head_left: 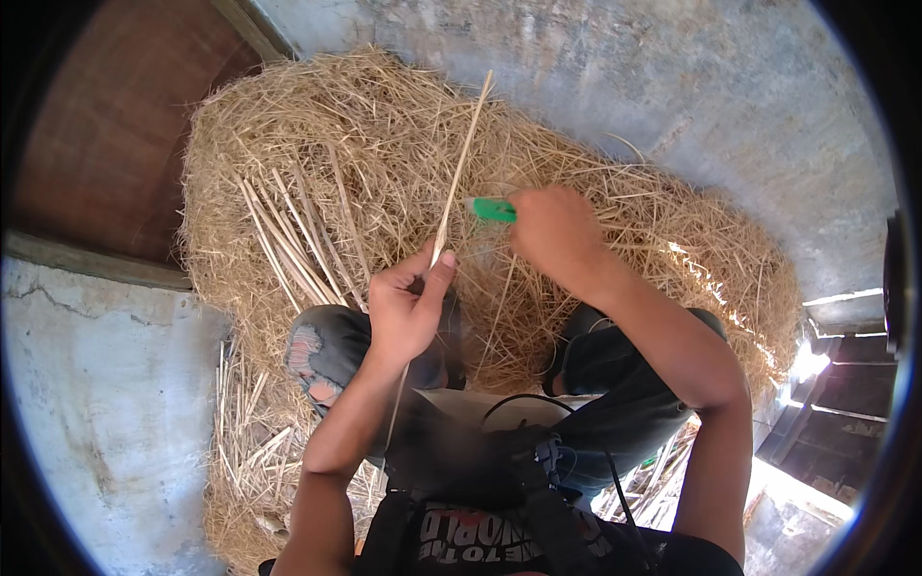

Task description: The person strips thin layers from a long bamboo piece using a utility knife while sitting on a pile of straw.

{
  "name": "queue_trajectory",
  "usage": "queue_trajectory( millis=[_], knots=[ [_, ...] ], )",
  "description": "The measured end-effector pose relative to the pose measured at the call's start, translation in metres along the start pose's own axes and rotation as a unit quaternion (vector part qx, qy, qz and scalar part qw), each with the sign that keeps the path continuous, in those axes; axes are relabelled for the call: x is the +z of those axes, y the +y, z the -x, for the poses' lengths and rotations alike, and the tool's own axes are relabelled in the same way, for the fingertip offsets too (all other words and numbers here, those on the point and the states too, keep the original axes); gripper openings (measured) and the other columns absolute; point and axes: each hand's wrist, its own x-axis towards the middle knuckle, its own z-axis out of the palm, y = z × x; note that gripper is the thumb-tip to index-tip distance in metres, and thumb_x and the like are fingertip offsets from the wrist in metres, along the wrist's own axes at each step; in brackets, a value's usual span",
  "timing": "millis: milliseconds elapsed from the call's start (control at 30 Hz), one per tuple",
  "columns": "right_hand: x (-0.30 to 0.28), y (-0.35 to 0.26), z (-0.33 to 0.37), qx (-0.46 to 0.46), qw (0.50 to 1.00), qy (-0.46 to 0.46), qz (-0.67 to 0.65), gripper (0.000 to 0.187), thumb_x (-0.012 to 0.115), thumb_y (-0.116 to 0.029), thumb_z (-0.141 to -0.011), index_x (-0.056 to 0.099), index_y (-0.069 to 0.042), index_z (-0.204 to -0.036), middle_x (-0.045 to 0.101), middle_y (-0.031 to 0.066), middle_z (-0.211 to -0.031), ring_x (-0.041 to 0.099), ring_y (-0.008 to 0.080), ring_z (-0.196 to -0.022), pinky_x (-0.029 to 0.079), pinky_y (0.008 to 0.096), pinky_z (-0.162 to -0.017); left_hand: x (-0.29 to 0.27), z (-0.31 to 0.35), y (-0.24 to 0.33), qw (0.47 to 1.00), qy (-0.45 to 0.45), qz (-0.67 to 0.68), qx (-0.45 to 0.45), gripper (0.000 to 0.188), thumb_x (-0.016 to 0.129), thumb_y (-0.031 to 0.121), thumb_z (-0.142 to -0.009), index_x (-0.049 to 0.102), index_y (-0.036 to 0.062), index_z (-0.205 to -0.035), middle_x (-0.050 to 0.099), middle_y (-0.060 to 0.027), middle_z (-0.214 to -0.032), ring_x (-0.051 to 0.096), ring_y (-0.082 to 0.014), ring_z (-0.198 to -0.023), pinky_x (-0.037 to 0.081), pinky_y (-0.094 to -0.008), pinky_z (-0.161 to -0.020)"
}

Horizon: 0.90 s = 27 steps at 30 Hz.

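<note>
My left hand (408, 307) pinches a long pale straw stalk (463, 158) between thumb and fingers; the stalk rises up and slightly right over the hay. My right hand (557, 230) is closed on a small green-handled tool (493, 209), whose tip points left toward the stalk, just right of it. Both hands hover above my knees in torn grey jeans (322, 350). The tool's blade is too small to make out.
A big heap of loose hay (384, 154) covers the ground ahead. A bundle of cleaned straight stalks (288, 240) lies on its left side, more stalks (240, 432) by my left leg. Concrete floor (106, 403) surrounds it; a wooden door (115, 125) stands upper left.
</note>
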Motion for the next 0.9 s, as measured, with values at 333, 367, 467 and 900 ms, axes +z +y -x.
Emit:
queue_trajectory(
  millis=[333,367,467,900],
  knots=[
    [0.011,-0.014,0.005,-0.052,0.998,-0.026,0.006,0.016,0.061,-0.010,-0.085,0.074,-0.001,-0.086,0.070,0.0215,-0.075,0.072,0.0408,-0.075,0.057,0.0507,-0.065,0.004,0.001,0.007,0.999,-0.017,-0.044,0.010,0.029,0.066,0.014,-0.103,0.070,-0.0049,-0.126,0.050,0.0094,-0.070,0.039,0.0000,-0.066,0.031,-0.0213,-0.055],
    [0.013,-0.013,0.004,-0.050,0.999,-0.010,0.004,0.013,0.063,-0.010,-0.083,0.073,-0.002,-0.085,0.070,0.0210,-0.075,0.071,0.0409,-0.074,0.057,0.0508,-0.066,0.004,0.000,0.001,0.999,-0.015,-0.051,0.011,0.030,0.066,0.014,-0.103,0.070,-0.0046,-0.127,0.050,0.0092,-0.070,0.039,-0.0001,-0.066,0.032,-0.0214,-0.055],
    [0.017,-0.008,-0.004,-0.049,0.998,0.031,0.013,0.010,0.065,-0.009,-0.080,0.072,-0.004,-0.084,0.070,0.0199,-0.073,0.071,0.0405,-0.072,0.057,0.0507,-0.067,0.006,-0.001,0.006,0.997,-0.003,-0.077,0.014,0.031,0.066,0.015,-0.103,0.070,-0.0041,-0.127,0.051,0.0089,-0.070,0.040,-0.0005,-0.066,0.033,-0.0217,-0.055],
    [-0.061,0.177,-0.057,0.264,0.940,0.205,0.071,0.019,0.065,-0.014,-0.087,0.071,0.001,-0.097,0.073,0.0249,-0.093,0.072,0.0412,-0.086,0.056,0.0491,-0.076,0.009,0.018,0.008,0.991,-0.097,-0.058,0.065,0.029,0.067,0.020,-0.101,0.074,0.0030,-0.124,0.045,0.0040,-0.057,0.038,-0.0013,-0.051,0.032,-0.0257,-0.045]
  ],
)
